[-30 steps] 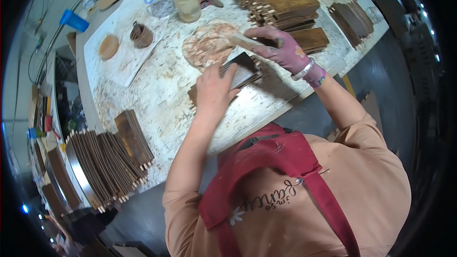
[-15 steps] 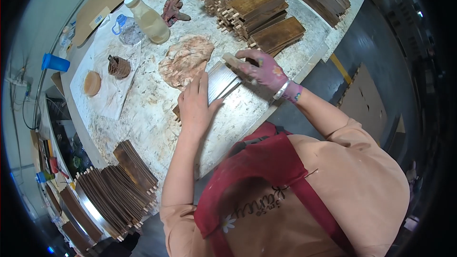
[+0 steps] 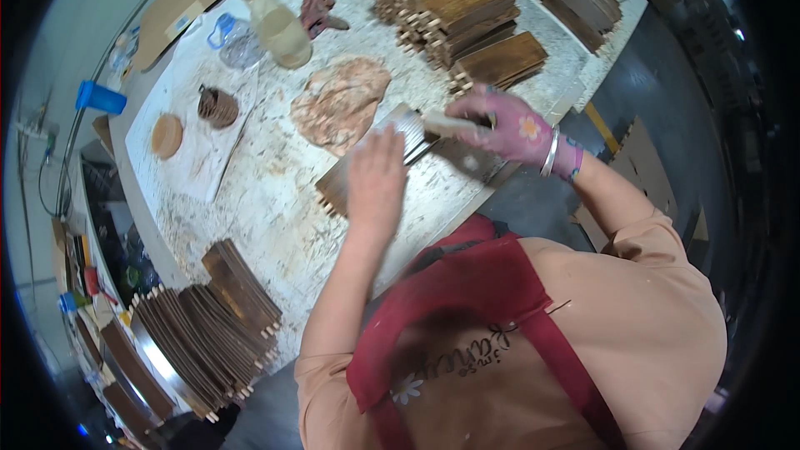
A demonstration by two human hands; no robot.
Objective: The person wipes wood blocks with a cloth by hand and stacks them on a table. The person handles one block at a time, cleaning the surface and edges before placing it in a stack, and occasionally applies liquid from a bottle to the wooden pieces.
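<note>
My bare left hand (image 3: 377,179) lies with its fingers stretched out on a dark wooden board (image 3: 335,185), somewhat smeared by motion. Short pegs stick out of the board's near-left end, and its far part has a pale sheen. My right hand (image 3: 507,127), in a pink flowered glove, is closed on a pale flat block (image 3: 448,124) at the board's far-right end. Whether the block touches the board I cannot tell. Beyond my left hand lies a crumpled, brown-stained cloth (image 3: 340,104).
Pegged dark boards (image 3: 467,0) are piled at the back, with another row (image 3: 200,342) at the near left. A bottle of cloudy liquid (image 3: 279,29), a clear jug (image 3: 239,43), a stained glove (image 3: 318,12) and a round tan pad (image 3: 167,135) stand or lie farther left.
My right hand has moved right with the pale block, off the board's middle. My left hand has shifted right along the board, exposing more of its near-left end. The whole view has shifted slightly.
</note>
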